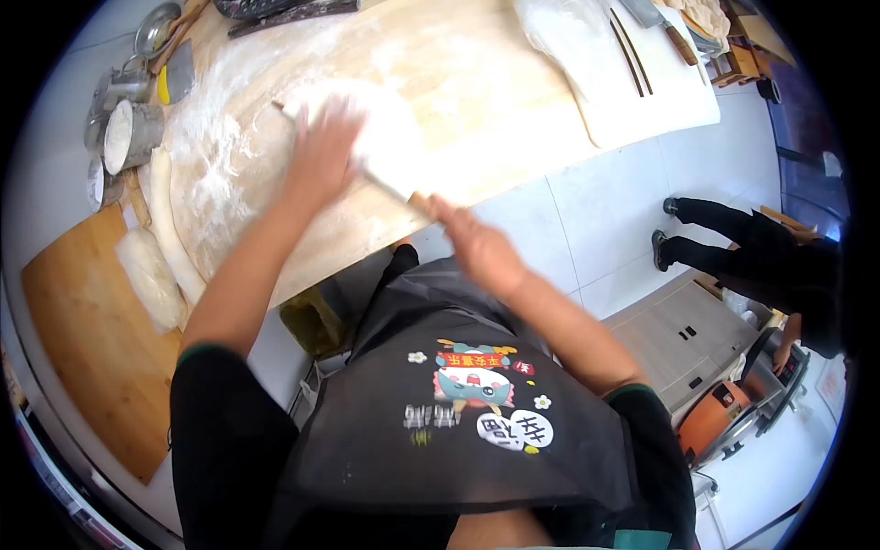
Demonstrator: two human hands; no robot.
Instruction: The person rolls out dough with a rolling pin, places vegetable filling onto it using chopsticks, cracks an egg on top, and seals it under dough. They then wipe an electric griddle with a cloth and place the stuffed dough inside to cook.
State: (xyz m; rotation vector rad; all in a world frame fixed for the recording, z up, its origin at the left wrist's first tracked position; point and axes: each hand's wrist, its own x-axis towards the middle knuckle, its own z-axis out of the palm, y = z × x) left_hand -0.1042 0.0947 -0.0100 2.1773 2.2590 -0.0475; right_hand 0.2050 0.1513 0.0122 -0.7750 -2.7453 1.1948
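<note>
A pale sheet of dough (390,124) lies on the floured wooden board (477,156). Across its near left edge runs a long thin rolling pin (387,186), its brown far tip showing past my left hand. My left hand (330,151) is laid flat over the pin and dough, fingers stretched out and smeared by motion. Fingers wrapped round the near end of the pin, my right hand (477,243) is closed by the board's front edge. Bright light washes out the dough's outline.
At left, a long dough roll (170,220) and a wrapped dough lump (151,275) lie near a metal flour cup (133,137) and a scraper (177,75). A knife (674,41) and chopsticks (631,55) rest at the back right. Another person (761,243) stands at right.
</note>
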